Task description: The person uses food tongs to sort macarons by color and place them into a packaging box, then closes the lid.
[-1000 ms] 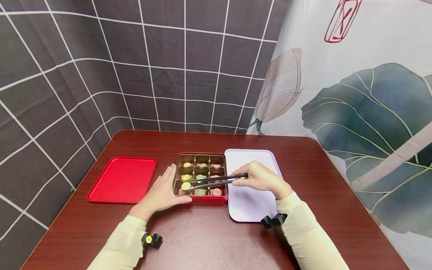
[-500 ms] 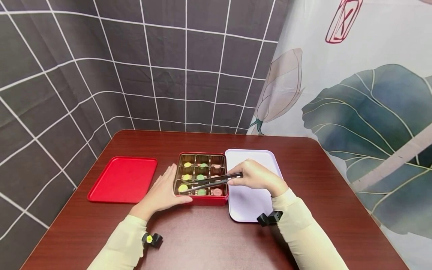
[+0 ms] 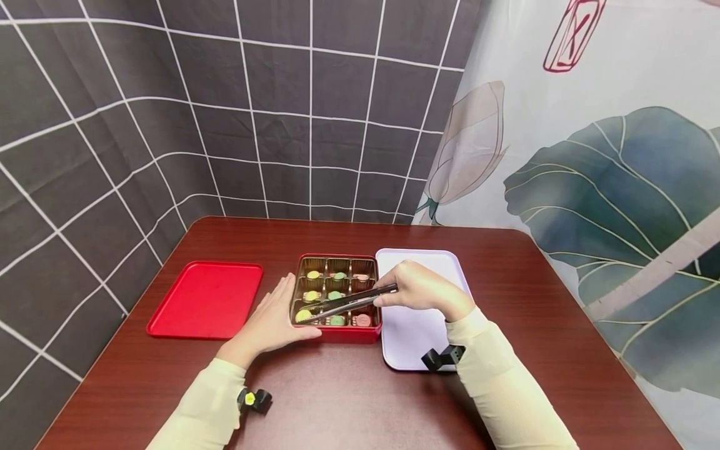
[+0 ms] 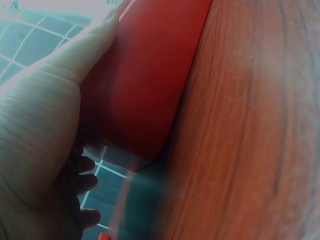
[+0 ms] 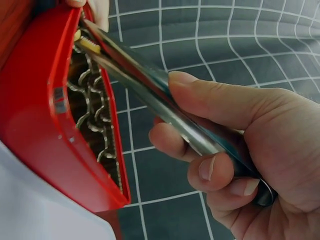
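Observation:
In the head view my right hand holds metal tongs, pinched between thumb and fingers. Their tips reach into the box's front left compartment, on either side of a small round yellow piece with a ridged edge. Whether the tips still squeeze it, I cannot tell. My left hand rests on the red box, its straight fingers along the left side and its thumb at the front wall. The box's gold divided insert bears yellow, green and pink round pieces, partly covered by the tongs.
A flat red tray lies to the left, apart from the box. Against the box's right side is a white tray, partly under my right hand. The wooden table ends at a grey checked cloth behind.
My right hand and the tongs have shifted left, carrying the yellow piece slightly left and down into the front left compartment. My left hand has stayed at the box.

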### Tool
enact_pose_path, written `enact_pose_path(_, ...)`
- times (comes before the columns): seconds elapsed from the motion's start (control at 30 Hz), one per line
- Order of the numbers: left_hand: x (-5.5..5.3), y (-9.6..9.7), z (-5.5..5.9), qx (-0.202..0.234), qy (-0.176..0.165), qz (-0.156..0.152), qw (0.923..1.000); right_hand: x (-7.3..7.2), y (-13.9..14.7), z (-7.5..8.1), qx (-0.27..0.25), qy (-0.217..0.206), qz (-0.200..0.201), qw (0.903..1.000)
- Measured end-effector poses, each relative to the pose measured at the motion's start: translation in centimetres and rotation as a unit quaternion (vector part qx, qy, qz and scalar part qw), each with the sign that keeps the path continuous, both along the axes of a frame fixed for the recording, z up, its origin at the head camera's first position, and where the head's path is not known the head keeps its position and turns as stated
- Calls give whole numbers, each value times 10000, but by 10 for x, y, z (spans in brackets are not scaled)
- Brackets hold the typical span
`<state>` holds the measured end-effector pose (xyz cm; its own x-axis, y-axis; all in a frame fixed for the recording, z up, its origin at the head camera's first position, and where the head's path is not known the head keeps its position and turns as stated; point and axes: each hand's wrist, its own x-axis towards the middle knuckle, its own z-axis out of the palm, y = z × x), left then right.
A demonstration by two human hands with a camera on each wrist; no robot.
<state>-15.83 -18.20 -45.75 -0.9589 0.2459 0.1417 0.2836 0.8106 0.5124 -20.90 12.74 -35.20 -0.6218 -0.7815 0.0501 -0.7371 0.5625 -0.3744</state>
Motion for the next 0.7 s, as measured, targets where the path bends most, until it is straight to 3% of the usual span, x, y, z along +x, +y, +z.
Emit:
enact_pose_path(0.43, 0, 0, 0, 44, 19, 19, 10000, 1, -10, 16, 455, -65, -38, 9989)
enact_pose_path(0.7, 0, 1, 0, 36, 61, 17, 10000, 2, -9, 17, 437, -79, -113, 9989)
